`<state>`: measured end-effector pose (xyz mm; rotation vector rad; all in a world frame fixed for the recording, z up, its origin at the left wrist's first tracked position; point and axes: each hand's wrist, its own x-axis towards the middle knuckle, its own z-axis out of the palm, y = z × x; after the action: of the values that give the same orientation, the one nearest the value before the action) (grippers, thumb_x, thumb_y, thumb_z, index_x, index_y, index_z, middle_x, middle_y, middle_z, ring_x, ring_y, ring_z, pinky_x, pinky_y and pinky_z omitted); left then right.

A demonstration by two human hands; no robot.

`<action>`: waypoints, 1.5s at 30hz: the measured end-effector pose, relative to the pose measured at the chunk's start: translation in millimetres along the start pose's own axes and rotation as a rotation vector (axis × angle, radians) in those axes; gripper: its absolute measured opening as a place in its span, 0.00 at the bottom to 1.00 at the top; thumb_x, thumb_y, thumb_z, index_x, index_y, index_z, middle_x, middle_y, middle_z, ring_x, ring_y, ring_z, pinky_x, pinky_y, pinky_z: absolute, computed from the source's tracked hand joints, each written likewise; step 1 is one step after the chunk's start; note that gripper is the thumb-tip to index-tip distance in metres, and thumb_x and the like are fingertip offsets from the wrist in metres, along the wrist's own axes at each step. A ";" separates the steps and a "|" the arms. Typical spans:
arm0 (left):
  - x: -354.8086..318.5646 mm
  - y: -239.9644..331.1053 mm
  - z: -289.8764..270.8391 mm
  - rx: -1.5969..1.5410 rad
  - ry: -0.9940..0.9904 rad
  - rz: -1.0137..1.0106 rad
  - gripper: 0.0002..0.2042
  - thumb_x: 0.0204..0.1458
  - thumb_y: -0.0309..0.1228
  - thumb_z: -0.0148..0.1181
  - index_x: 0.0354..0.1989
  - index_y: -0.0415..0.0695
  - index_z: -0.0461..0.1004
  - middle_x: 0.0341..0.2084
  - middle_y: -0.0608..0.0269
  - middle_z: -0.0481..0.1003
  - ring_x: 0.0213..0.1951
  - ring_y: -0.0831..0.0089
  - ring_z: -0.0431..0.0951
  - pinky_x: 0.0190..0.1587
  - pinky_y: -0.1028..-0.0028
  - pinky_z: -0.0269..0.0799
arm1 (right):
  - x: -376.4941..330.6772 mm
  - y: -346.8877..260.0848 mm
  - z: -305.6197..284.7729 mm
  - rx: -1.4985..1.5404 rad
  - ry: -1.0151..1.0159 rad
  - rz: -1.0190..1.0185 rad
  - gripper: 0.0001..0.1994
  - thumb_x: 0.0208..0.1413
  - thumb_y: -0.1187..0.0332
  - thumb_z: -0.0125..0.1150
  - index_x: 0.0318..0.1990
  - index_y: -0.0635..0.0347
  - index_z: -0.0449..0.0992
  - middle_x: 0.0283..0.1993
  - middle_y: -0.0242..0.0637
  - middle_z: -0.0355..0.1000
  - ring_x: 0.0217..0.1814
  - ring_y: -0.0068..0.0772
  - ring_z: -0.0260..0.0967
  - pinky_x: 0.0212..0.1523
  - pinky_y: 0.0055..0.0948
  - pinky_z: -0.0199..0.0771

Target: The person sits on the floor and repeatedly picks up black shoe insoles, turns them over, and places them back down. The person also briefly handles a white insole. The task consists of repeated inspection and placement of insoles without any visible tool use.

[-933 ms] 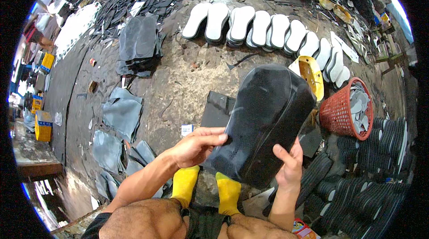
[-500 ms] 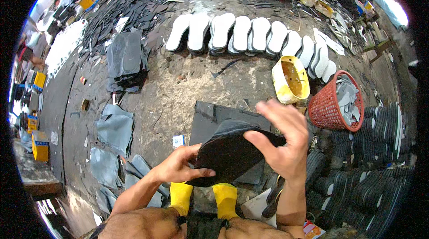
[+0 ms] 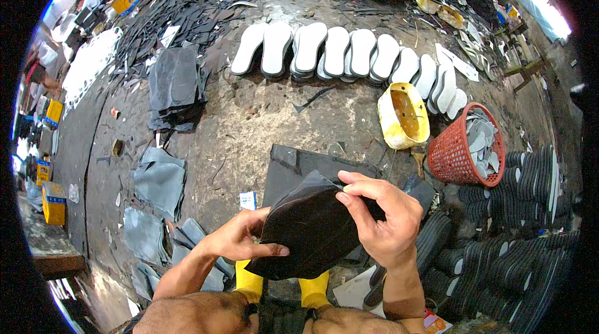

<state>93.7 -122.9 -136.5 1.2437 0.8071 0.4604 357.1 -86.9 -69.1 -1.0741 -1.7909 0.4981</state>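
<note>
A thin, flexible black rubber sheet (image 3: 306, 228) with curved edges is held up in front of my knees. My left hand (image 3: 240, 234) grips its left side, the thumb lying on the near face and the other fingers behind. At the upper right edge my right hand (image 3: 390, 225) pinches the sheet between thumb and forefinger. Below and beyond it, a dark flat board (image 3: 287, 162) lies on the floor, partly covered by the sheet and my hands. A small white and blue box (image 3: 248, 200) sits left of that board.
White-topped soles (image 3: 337, 50) stand in a curved row ahead. A yellow tub (image 3: 404, 115) and a red basket (image 3: 458, 153) of grey scraps are at right, above stacked dark soles (image 3: 530, 190). Grey-blue sheets (image 3: 159, 181) lie left, near a dark sheet pile (image 3: 175, 84). Offcuts litter the back.
My right hand has come down, its spread fingers closing into a pinch on the sheet's edge. The sheet has shifted slightly left and down, with its corner now pointing up.
</note>
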 end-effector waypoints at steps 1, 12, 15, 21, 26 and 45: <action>-0.5 0.4 0.1 -0.065 0.006 0.012 0.26 0.51 0.22 0.73 0.59 0.38 0.72 0.50 0.62 0.80 0.52 0.76 0.76 0.58 0.68 0.73 | 0.0 -1.2 0.5 -0.007 0.003 -0.010 0.07 0.50 0.77 0.73 0.36 0.62 0.80 0.41 0.44 0.83 0.39 0.41 0.83 0.40 0.31 0.82; -10.2 -29.6 -7.4 -0.135 -0.052 -0.077 0.29 0.51 0.23 0.74 0.61 0.38 0.71 0.53 0.62 0.79 0.54 0.75 0.76 0.59 0.69 0.72 | 6.6 19.8 6.6 0.530 -0.270 0.740 0.13 0.51 0.71 0.76 0.43 0.65 0.83 0.38 0.38 0.83 0.39 0.26 0.81 0.44 0.27 0.81; -14.1 -33.4 -6.3 -0.191 0.003 -0.137 0.33 0.49 0.23 0.75 0.64 0.38 0.68 0.55 0.62 0.77 0.55 0.74 0.75 0.60 0.69 0.71 | 1.1 24.8 0.1 0.552 -0.341 0.729 0.17 0.49 0.77 0.76 0.48 0.70 0.82 0.42 0.43 0.83 0.41 0.25 0.80 0.46 0.24 0.80; -5.2 -35.8 -24.2 -0.249 0.139 -0.001 0.29 0.60 0.38 0.66 0.67 0.38 0.67 0.51 0.63 0.78 0.50 0.75 0.77 0.52 0.71 0.76 | 17.9 51.1 -4.1 0.564 -0.706 0.704 0.14 0.50 0.74 0.77 0.45 0.66 0.85 0.39 0.37 0.84 0.39 0.18 0.78 0.43 0.22 0.79; 1.1 -89.3 0.6 -0.348 0.582 0.020 0.18 0.66 0.38 0.58 0.60 0.41 0.73 0.43 0.65 0.80 0.41 0.78 0.79 0.42 0.72 0.81 | 64.3 77.2 54.4 -0.031 -0.926 0.141 0.11 0.57 0.63 0.66 0.41 0.59 0.86 0.37 0.38 0.84 0.37 0.38 0.81 0.42 0.38 0.80; 0.9 -211.2 -11.5 1.297 0.213 0.116 0.26 0.59 0.35 0.57 0.67 0.48 0.68 0.70 0.65 0.65 0.73 0.62 0.58 0.76 0.49 0.41 | -179.8 173.9 147.1 -0.566 -0.613 0.091 0.35 0.63 0.43 0.52 0.74 0.48 0.61 0.80 0.30 0.52 0.82 0.39 0.45 0.79 0.54 0.39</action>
<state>61.9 -174.7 -339.1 2.4674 1.2821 0.1096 334.5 -127.9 -355.5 -1.5018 -2.5248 0.4077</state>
